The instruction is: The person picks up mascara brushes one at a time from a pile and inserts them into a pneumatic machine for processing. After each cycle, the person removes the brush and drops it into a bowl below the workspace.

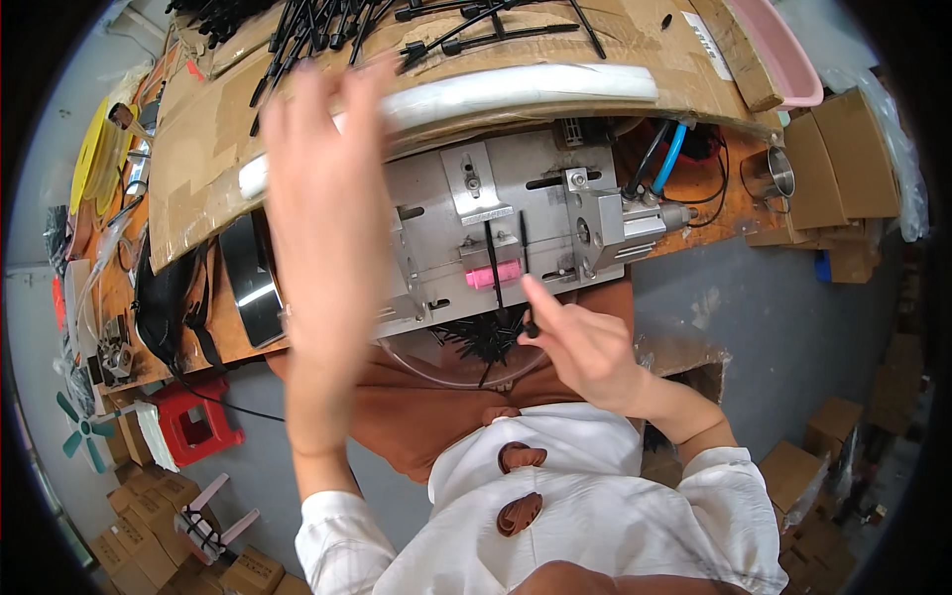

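Observation:
My left hand (327, 213), smeared by motion, is raised over the left end of a white padded strip, with its fingertips near a pile of black rods (307, 30) on cardboard. My right hand (595, 357) pinches a thin black rod (524, 238) in front of a metal fixture (426, 228). Another black rod (494, 263) lies across a pink block (481, 277) in the middle of the fixture. Below its front edge, a clear round container (416, 371) holds several black pieces (486, 339) over my lap.
A metal clamp cylinder (635, 233) with a blue hose (670, 159) stands right of the plate. The padded strip (516, 89) edges the cardboard. A dark phone-like slab (248, 283) lies left. A metal cup (769, 177) sits right; a red stool (198, 421) stands below left.

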### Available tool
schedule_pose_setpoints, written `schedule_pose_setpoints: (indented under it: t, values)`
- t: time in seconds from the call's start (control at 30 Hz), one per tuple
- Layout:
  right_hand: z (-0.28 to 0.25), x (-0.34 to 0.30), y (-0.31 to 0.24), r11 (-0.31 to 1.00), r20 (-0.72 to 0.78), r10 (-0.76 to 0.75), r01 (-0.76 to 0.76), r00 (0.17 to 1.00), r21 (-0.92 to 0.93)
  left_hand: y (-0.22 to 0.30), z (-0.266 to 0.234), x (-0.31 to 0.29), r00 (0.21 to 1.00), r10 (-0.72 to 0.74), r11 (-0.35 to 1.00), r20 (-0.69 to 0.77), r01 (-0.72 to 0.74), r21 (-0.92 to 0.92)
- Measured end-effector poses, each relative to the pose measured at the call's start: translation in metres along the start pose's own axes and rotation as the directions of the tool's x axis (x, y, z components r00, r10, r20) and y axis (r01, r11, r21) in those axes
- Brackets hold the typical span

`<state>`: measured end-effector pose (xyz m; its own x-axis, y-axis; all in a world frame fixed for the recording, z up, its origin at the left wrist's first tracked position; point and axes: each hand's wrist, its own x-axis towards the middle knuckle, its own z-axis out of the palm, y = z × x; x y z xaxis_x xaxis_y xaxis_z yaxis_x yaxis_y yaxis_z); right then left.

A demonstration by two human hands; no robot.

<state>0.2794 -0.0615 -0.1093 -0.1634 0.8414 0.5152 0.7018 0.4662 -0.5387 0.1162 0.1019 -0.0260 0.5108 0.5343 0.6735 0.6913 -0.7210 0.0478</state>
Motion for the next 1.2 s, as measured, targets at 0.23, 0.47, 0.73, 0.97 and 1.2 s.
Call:
schedule_pose_setpoints:
  t: [0.23,0.47,0.73,0.97,1.2]
  values:
    - [0.026,0.001,0.006,0.998,0.111,0.044,-0.049,0.993,0.036,-0.077,0.013,0.057,0.941,0.240,0.962,0.238,-0.198,-0.187]
    - [0.012,0.006,0.002,0.996,0.230,0.090,-0.083,0.969,-0.041,-0.051,-0.013,0.037,0.912,0.070,0.917,0.405,0.101,-0.386]
    - [-0.057,0.197,0.067,0.744,-0.027,-0.465,0.374,0.885,-0.554,-0.022,-0.019,0.020,0.973,-0.147,0.931,0.179,0.197,-0.306]
    - [-0.068,0.240,0.082,0.769,-0.051,-0.557,0.491,0.829,-0.408,0.044,-0.035,-0.093,0.972,-0.227,0.913,0.056,0.232,-0.337]
    - [-0.102,0.204,0.053,0.899,-0.129,0.271,-0.203,0.954,0.389,0.107,0.007,-0.130,0.924,-0.250,0.905,0.290,0.330,-0.269]
